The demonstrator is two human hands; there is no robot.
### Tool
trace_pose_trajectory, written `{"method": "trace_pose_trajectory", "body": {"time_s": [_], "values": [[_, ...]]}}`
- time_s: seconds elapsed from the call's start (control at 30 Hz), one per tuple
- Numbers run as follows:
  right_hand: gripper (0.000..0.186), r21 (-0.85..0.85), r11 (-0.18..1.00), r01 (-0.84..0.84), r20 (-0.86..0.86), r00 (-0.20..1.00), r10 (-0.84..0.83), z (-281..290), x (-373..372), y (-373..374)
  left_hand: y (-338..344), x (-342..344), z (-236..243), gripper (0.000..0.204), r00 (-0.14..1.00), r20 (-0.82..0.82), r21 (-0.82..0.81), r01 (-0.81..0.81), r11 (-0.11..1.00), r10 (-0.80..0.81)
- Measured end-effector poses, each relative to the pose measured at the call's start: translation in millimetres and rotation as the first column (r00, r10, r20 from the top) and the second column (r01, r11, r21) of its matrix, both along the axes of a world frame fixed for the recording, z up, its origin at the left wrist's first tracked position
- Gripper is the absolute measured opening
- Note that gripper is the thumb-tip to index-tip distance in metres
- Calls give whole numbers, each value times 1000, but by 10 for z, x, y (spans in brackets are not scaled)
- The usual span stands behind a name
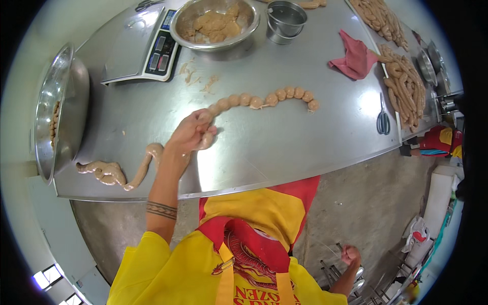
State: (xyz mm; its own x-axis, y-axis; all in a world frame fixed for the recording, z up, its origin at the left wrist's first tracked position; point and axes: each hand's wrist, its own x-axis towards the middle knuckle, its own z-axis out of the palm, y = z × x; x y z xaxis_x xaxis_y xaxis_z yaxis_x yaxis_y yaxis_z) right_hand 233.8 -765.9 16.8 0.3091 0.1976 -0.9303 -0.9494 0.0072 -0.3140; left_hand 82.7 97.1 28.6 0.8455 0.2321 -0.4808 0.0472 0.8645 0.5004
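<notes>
Tan sausage string [245, 99] in left grip [192, 131], steel table [305, 142] beneath.

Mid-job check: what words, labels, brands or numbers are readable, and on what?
Yellow shirt: red printed lettering, partly cut off at the lower edge; I won't copy its wording.
Scale's panel: displays and markings too small to read.

Shiny steel table [300, 142], grey floor [351, 195], pale wall [63, 28], bright window [52, 274] at lower left
</notes>
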Motion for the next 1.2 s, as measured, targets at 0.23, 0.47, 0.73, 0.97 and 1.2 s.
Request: {"method": "trace_pose_trajectory", "body": {"time_s": [0.23, 0.47, 0.73, 0.97, 1.2], "values": [[85, 502, 764, 405, 498, 587, -638, 124, 1234, 1531, -214, -268, 307, 57, 867, -497, 493, 310, 813, -29], [16, -242, 735, -634, 575, 516, 635, 980, 1744, 3092, -278, -307, 370, 62, 896, -413, 368, 328, 870, -163], [18, -442, 705, -555, 331, 629, 703, 976, 601, 1772, -166, -246, 232, 54, 912, -344, 225, 309, 924, -222], [13, 374, 927, 1, 47, 999, -20, 325, 162, 433, -58, -265, 155, 55, 916, -382, 326, 257, 910, -122], [71, 380, 865, 327, 658, 562, -501, 3, 2098, 2328, -388, -481, 325, 63, 858, -506, 519, 388, 762, -93]]}}
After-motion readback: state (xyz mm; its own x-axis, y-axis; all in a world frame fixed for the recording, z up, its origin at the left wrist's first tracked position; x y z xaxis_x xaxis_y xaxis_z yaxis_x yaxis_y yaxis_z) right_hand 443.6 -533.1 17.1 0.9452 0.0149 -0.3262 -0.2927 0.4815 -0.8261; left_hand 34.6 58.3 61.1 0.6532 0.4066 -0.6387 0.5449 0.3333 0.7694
